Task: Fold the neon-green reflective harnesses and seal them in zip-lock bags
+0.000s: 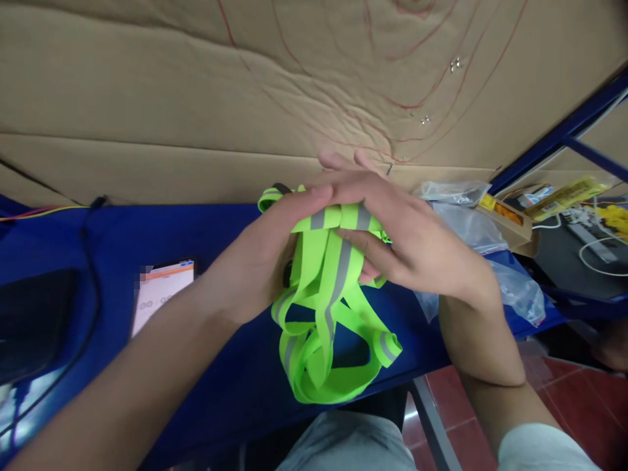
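Left hand [277, 235] and right hand [415, 232] close together, both partly curled, 2 bare forearms [152, 356] angled inward.

Straps [338, 281] neon green — grey stripe lengthwise. Desk [206, 229] deep blue. Cardboard [147, 85] tan — curved red lines. Tiles [576, 396] red.

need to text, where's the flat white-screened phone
In the head view, the phone lies left, on the blue tabletop, between the thin black cable and the left forearm.

Soft, dim light with blurred edges
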The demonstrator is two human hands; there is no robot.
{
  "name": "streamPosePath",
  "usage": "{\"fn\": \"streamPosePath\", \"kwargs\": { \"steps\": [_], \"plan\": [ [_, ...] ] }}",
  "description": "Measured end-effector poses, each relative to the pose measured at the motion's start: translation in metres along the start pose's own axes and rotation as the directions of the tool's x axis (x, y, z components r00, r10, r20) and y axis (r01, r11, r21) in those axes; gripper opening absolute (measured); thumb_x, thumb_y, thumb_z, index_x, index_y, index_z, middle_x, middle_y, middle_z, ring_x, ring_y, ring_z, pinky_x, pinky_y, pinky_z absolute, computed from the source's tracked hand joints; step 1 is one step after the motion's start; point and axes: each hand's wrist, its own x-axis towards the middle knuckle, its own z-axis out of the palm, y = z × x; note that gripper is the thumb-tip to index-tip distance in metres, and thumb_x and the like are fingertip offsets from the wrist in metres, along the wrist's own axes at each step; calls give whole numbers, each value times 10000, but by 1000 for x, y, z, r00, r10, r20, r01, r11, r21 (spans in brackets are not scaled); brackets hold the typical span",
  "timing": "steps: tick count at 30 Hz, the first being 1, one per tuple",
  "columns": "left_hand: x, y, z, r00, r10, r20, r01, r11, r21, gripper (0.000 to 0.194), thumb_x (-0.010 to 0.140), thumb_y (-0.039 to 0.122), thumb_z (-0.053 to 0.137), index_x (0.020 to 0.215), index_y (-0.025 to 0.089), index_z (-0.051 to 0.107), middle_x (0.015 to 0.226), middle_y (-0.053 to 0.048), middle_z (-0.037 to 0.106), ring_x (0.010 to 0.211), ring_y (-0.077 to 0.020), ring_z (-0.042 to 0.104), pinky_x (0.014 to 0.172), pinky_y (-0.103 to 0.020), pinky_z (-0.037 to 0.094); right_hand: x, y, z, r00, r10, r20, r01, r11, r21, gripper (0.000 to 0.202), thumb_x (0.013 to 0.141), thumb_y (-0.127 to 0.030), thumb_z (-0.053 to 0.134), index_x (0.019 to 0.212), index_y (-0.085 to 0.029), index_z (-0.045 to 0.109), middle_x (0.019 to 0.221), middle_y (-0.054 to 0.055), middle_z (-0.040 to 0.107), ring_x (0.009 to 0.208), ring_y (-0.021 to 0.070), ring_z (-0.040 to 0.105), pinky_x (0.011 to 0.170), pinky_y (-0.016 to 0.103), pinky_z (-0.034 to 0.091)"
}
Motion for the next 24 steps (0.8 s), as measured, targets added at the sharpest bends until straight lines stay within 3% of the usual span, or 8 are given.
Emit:
{"fn": "streamPosePath", "kwargs": {
  "steps": [4,8,10,13,15,17,21,24],
  "plan": [
    [4,-6,-13,999,-5,35,3,999,45,482,989,496,680,1401,246,680,1256,-49,783,1198,-328,741,1042,-498,611,-3,6,-8,997,16,74,-29,985,171,428,1046,-329,573,1464,-251,526,1667,59,474,1651,237,271,1398,481,145],
    [2,-10,-26,1000,2,-23,3,981,192,551,879,410,845,1376,224,698,1297,-80,776,1143,-321,763,991,-470,633,-2,21,-10,978,95,-188,-11,915,404,493,1037,-359,609,1506,-269,489,1688,46,430,1589,202,402,1362,449,283],
    [1,-13,-27,1000,-14,-18,18,964,264,505,863,346,863,1330,216,722,1283,-71,784,1159,-297,755,988,-413,628,-1,27,-7,969,202,-145,-128,906,403,528,970,-392,723,1446,-231,562,1628,62,510,1542,220,470,1334,437,347],
    [4,-18,-24,998,-1,-68,17,972,232,419,822,250,891,1216,192,761,1206,-55,811,1101,-252,768,943,-319,618,1,30,2,950,312,-4,-286,879,382,342,896,-453,795,1135,-220,722,1210,15,772,1185,229,728,1032,382,627],
    [8,-20,-21,992,-7,-126,18,996,86,367,788,189,895,1133,158,772,1110,-53,830,1003,-234,786,897,-301,621,2,28,9,931,360,-67,-307,865,396,311,897,-493,782,1037,-221,730,979,-16,781,915,185,759,778,298,659],
    [13,-20,-19,991,-28,-129,17,996,-88,305,805,160,843,1099,135,769,1040,-53,835,959,-241,791,904,-335,625,3,25,13,899,408,-159,-325,866,381,332,920,-514,755,1091,-231,726,956,-15,773,821,163,746,687,264,641],
    [16,-16,-15,996,-83,-40,69,958,-277,244,898,122,643,1109,134,765,977,-39,825,1013,-261,781,1010,-430,596,4,24,22,893,346,-289,-292,932,214,341,963,-496,712,1236,-292,718,1170,32,775,1034,238,772,909,376,675],
    [14,-14,-15,996,-84,-19,77,972,-224,246,863,86,615,1046,126,774,969,-50,816,1076,-273,753,1029,-426,573,2,34,31,908,191,-372,-215,976,-23,292,1024,-461,617,1264,-339,730,1322,31,741,1325,265,666,1203,448,528]
  ]
}}
